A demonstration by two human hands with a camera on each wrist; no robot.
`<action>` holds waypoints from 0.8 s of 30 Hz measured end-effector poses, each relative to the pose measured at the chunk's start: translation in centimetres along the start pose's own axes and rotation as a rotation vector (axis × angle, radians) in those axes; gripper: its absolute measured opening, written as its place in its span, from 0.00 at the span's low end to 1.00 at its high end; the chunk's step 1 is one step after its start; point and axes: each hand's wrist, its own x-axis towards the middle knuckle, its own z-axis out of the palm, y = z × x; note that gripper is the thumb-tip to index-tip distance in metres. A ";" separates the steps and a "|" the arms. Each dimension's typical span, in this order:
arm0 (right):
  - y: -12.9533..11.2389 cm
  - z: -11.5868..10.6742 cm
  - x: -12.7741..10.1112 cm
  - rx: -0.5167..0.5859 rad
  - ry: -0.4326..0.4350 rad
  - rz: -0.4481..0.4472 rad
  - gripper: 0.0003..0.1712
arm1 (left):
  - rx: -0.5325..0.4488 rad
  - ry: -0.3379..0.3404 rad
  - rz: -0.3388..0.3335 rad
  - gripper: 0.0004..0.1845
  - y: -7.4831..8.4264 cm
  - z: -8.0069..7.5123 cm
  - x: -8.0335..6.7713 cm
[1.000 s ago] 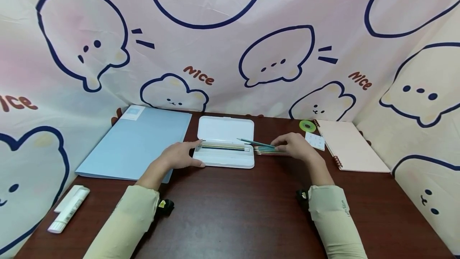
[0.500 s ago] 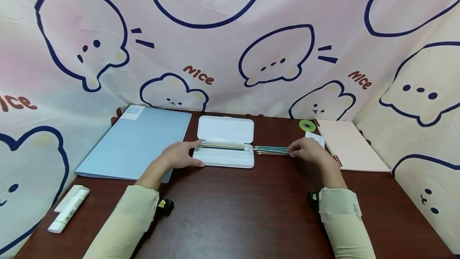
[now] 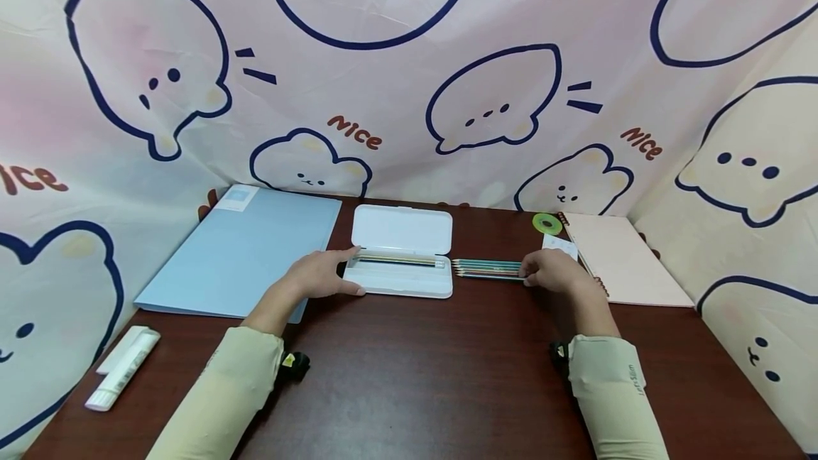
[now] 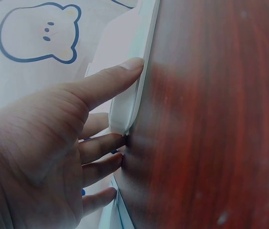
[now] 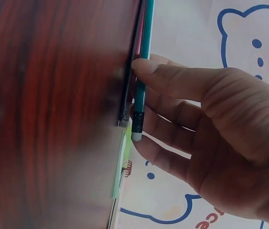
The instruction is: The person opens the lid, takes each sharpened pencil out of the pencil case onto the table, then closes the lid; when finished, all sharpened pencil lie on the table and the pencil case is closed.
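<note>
My left hand holds the left end of an open white pencil case, thumb at its front edge. In the left wrist view the thumb presses the side of the pencil case, with the other fingers behind its corner. Inside the case lie a few striped pencils. To its right, several pencils lie side by side, points toward the case. At their eraser ends, my right hand pinches a teal pencil between thumb and fingers; its white eraser shows in the right wrist view.
A blue folder lies behind the left hand. Two white stick-like items, one a capped tube, are at the left edge. A green tape roll, small white card and spiral notebook lie at the right.
The right hand has moved to the right and lowered a teal pencil from its slant over the others into the row. The left hand has stayed on the pencil case.
</note>
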 end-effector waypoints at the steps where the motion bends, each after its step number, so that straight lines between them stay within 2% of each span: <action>1: 0.0 0.0 0.1 -0.007 0.002 0.002 0.03 | -0.001 -0.001 0.000 0.51 0.0 0.0 0.0; 16: -0.6 0.5 0.4 -0.044 0.053 0.034 0.02 | -0.012 -0.014 -0.017 0.51 0.0 0.3 0.0; 24: -2.5 0.7 1.0 0.021 0.107 -0.062 0.08 | 0.000 0.003 0.005 0.51 0.0 0.2 0.1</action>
